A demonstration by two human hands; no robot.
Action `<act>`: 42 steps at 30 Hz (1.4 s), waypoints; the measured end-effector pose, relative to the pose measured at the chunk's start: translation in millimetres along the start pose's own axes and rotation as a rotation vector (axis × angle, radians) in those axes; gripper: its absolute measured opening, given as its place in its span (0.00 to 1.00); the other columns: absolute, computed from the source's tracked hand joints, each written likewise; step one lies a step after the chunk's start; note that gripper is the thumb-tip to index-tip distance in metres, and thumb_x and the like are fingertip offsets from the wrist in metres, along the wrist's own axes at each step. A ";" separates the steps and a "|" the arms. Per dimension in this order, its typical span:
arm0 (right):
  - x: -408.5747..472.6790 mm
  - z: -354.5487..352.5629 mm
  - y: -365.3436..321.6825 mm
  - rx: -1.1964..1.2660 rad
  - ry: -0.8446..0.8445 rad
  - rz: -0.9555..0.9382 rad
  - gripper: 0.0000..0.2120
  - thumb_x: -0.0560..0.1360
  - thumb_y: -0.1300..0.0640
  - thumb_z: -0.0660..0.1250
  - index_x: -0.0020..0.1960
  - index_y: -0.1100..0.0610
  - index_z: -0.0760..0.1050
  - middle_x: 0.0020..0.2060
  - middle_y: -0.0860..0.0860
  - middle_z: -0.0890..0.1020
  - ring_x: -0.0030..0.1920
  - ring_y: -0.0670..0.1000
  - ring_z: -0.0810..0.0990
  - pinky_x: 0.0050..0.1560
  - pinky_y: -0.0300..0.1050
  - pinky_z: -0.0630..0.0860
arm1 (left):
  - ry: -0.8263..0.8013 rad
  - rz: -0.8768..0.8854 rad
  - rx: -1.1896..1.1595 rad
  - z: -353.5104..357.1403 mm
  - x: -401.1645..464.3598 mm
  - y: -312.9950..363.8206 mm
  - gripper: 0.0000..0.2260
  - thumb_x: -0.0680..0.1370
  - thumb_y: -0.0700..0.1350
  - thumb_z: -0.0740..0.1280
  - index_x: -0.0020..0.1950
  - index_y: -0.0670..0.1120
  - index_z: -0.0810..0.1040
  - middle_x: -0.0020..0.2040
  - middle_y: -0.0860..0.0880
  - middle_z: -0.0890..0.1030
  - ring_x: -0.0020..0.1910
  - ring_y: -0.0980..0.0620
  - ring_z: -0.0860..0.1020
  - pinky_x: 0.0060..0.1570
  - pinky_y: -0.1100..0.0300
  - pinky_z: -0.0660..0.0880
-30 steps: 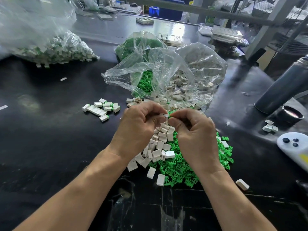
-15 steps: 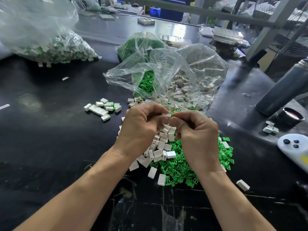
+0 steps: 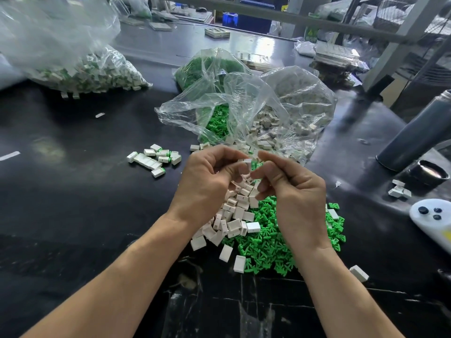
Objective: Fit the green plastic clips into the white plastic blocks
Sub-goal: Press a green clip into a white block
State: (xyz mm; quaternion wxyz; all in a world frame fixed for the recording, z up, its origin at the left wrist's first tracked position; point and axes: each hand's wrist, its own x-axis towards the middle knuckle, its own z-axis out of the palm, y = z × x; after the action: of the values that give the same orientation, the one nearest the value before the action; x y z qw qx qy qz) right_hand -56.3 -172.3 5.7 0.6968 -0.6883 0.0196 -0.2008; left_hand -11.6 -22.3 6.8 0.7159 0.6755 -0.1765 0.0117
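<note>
At frame centre, the left hand (image 3: 207,184) pinches 1 small white rectangular plastic block (image 3: 247,164) at its fingertips. The right hand (image 3: 294,196), fingers curled, meets it; its contents cannot be told. Loose green plastic clips (image 3: 268,240) and white blocks (image 3: 234,215) lie piled below on the black table (image 3: 73,203).

Black worktable (image 3: 73,196), dark grey cylindrical flask (image 3: 415,140) at right, its black cap (image 3: 430,173) beside it, white controller (image 3: 433,219) nearby, blue crate (image 3: 253,19) far behind

no legible text, labels, brand names or numbers on any object, green sign at the back too blurred
</note>
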 end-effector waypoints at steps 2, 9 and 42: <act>0.4 -1.5 -0.8 0.053 -0.028 0.061 0.12 0.84 0.54 0.64 0.55 0.57 0.84 0.40 0.57 0.86 0.34 0.50 0.80 0.32 0.45 0.80 | 0.007 -0.006 -0.030 -1.6 0.5 -1.7 0.03 0.78 0.37 0.73 0.50 0.44 0.84 0.44 0.45 0.86 0.42 0.51 0.81 0.44 0.53 0.80; -0.1 7.9 0.9 0.075 -0.117 0.195 0.30 0.83 0.35 0.54 0.34 0.50 0.83 0.29 0.53 0.81 0.28 0.53 0.75 0.26 0.46 0.70 | -0.131 0.022 -0.103 11.9 -4.4 -2.7 0.04 0.77 0.39 0.73 0.51 0.42 0.83 0.50 0.39 0.83 0.37 0.42 0.82 0.38 0.49 0.82; -2.6 13.9 -1.8 0.064 -0.028 0.114 0.26 0.83 0.44 0.54 0.32 0.47 0.80 0.22 0.45 0.72 0.22 0.43 0.68 0.22 0.34 0.65 | -0.153 0.088 -0.110 21.7 -9.6 -1.3 0.03 0.77 0.37 0.73 0.50 0.41 0.83 0.46 0.40 0.85 0.42 0.37 0.85 0.41 0.50 0.84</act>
State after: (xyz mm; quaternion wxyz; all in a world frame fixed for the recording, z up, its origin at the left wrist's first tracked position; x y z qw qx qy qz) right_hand -54.9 -158.2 7.5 0.7290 -0.6662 0.0428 -0.1516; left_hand -25.4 -41.4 3.4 0.7351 0.6256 -0.2606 -0.0179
